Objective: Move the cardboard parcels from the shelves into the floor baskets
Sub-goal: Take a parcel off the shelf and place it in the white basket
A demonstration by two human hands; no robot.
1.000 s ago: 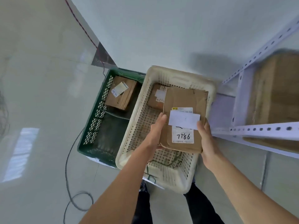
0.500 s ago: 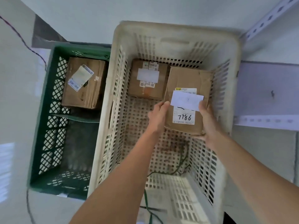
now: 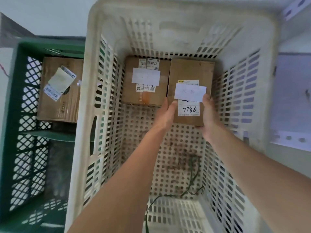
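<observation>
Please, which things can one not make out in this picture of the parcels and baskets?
Head view only:
- Underside of the brown cardboard parcel marked 7786, hidden by the parcel itself; whether it rests on the floor of the white plastic lattice basket is unclear.
- Fingertips of the left hand and right hand, hidden by that parcel.
- Pale metal shelf, cut off by the right edge; any parcels left there are unseen.

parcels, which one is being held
The parcel marked 7786, in the white basket: left hand and right hand grip it; the other two lie untouched.
</observation>
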